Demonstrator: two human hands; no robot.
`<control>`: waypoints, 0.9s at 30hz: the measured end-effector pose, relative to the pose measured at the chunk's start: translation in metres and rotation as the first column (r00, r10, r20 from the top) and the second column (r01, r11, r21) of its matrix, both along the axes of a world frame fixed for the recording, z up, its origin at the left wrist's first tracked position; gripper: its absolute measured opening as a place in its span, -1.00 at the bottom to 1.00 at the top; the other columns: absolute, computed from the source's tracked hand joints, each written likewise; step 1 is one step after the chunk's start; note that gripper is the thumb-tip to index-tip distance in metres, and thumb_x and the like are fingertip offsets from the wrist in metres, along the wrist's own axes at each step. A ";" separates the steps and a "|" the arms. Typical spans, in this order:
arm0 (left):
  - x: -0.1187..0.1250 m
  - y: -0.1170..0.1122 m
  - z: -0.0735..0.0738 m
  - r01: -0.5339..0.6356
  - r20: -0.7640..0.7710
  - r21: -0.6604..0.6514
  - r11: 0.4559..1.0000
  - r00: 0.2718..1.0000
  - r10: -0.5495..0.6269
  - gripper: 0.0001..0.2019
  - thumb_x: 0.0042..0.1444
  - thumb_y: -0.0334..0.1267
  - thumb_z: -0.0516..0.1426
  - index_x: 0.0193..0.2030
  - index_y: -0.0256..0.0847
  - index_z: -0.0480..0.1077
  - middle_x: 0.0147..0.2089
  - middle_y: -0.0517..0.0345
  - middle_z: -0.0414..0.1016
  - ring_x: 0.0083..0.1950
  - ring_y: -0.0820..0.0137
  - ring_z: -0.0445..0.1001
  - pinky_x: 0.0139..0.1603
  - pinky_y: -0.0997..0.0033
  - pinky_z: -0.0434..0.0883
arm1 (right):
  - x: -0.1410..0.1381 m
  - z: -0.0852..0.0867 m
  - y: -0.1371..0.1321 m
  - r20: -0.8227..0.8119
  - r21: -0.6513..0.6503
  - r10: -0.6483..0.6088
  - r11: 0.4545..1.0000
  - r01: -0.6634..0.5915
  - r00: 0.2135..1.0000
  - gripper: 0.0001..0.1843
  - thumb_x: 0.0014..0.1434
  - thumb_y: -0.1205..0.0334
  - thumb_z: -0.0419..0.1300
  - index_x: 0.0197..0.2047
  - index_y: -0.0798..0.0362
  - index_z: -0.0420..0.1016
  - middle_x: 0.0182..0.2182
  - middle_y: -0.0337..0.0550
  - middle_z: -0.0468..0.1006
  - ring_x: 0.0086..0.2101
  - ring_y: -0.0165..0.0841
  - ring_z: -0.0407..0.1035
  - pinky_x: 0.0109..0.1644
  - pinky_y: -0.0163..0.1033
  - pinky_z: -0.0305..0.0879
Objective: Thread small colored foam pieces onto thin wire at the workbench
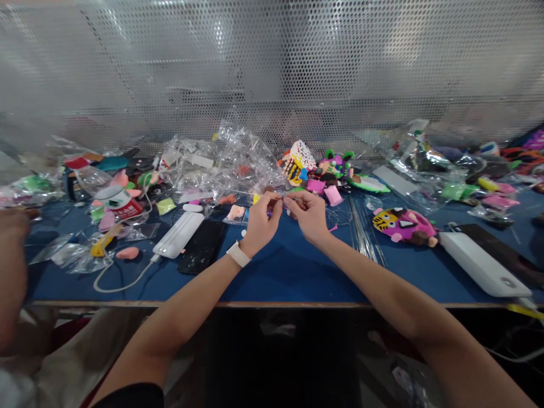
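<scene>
A small purple piece [269, 213] is pinched between the fingertips of the left hand [260, 222] and the right hand [309, 215]. Only a sliver shows. It is held just above the blue table [280, 272], near the middle.

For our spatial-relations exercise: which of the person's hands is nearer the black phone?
Left. The left hand is just right of the phone; the right hand lies farther right, beyond the left.

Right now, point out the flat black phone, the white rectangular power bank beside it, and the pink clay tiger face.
Black phone [202, 246]: head view, screen centre.
White power bank [179, 233]: head view, top face.
Pink tiger face [403, 222]: head view, middle of the face.
</scene>
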State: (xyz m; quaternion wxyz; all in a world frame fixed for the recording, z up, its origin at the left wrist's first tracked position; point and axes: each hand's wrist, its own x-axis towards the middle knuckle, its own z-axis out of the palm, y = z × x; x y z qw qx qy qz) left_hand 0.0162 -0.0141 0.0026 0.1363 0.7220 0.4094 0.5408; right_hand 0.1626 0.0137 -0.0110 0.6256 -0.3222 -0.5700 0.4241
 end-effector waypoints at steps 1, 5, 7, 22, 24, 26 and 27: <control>0.001 -0.001 0.000 0.013 0.027 -0.003 1.000 1.000 -0.013 -0.88 0.45 -0.23 0.08 -0.08 -0.18 0.40 -0.27 0.17 0.52 -0.31 0.43 0.51 -0.23 0.41 0.45 | 0.000 -0.001 0.000 -0.003 0.005 -0.016 1.000 0.016 1.000 -0.74 0.14 -0.03 0.43 -0.28 -0.02 0.63 -0.64 -0.46 0.03 -0.61 -0.50 0.00 -0.52 -0.27 0.06; 0.003 -0.001 0.000 0.044 0.088 0.003 0.999 0.995 -0.044 -0.87 0.44 -0.21 0.10 -0.12 -0.18 0.41 -0.37 0.23 0.48 -0.38 0.45 0.50 -0.30 0.44 0.43 | 0.000 -0.003 0.000 -0.014 0.005 -0.028 1.000 0.028 1.000 -0.73 0.14 -0.05 0.44 -0.29 -0.03 0.63 -0.62 -0.46 -0.04 -0.62 -0.51 -0.04 -0.54 -0.27 0.07; 0.003 -0.001 -0.001 0.058 0.103 0.000 0.998 0.993 -0.058 -0.88 0.44 -0.22 0.09 -0.12 -0.17 0.40 -0.37 0.23 0.48 -0.37 0.45 0.51 -0.30 0.44 0.44 | 0.001 -0.004 0.000 -0.008 0.008 -0.020 1.000 0.020 1.000 -0.74 0.14 -0.05 0.44 -0.27 -0.05 0.63 -0.63 -0.47 -0.03 -0.64 -0.50 0.02 -0.55 -0.26 0.13; 0.002 -0.003 0.006 0.078 0.058 -0.017 0.997 0.995 -0.077 -0.89 0.44 -0.27 0.08 -0.14 -0.19 0.40 -0.34 0.19 0.49 -0.36 0.47 0.45 -0.31 0.44 0.39 | -0.006 -0.004 -0.006 -0.059 -0.036 0.034 0.999 -0.036 0.998 -0.67 0.19 -0.14 0.39 -0.20 -0.08 0.53 -0.63 -0.47 0.10 -0.70 -0.50 0.10 -0.61 -0.24 0.18; 0.002 -0.002 0.006 0.093 0.073 -0.032 0.995 0.993 -0.091 -0.88 0.44 -0.27 0.08 -0.14 -0.19 0.40 -0.34 0.20 0.48 -0.37 0.47 0.43 -0.32 0.44 0.38 | -0.008 -0.006 -0.006 -0.094 -0.034 0.047 0.998 -0.051 0.994 -0.68 0.20 -0.12 0.39 -0.19 -0.08 0.53 -0.64 -0.47 0.14 -0.70 -0.51 0.09 -0.61 -0.25 0.17; 0.002 -0.001 0.006 0.107 0.088 -0.049 0.993 0.991 -0.102 -0.87 0.44 -0.26 0.08 -0.16 -0.19 0.40 -0.34 0.20 0.48 -0.37 0.47 0.42 -0.33 0.44 0.37 | -0.010 -0.007 -0.006 -0.131 -0.038 0.061 0.997 -0.066 0.990 -0.70 0.21 -0.09 0.39 -0.18 -0.07 0.53 -0.65 -0.47 0.16 -0.70 -0.51 0.06 -0.61 -0.26 0.14; 0.002 -0.001 0.007 0.111 0.093 -0.058 0.992 0.990 -0.105 -0.86 0.44 -0.26 0.08 -0.17 -0.19 0.40 -0.34 0.20 0.47 -0.38 0.47 0.41 -0.34 0.44 0.36 | -0.010 -0.007 -0.007 -0.147 -0.042 0.067 0.996 -0.074 0.987 -0.70 0.21 -0.08 0.39 -0.18 -0.07 0.53 -0.66 -0.48 0.16 -0.70 -0.52 0.05 -0.62 -0.27 0.12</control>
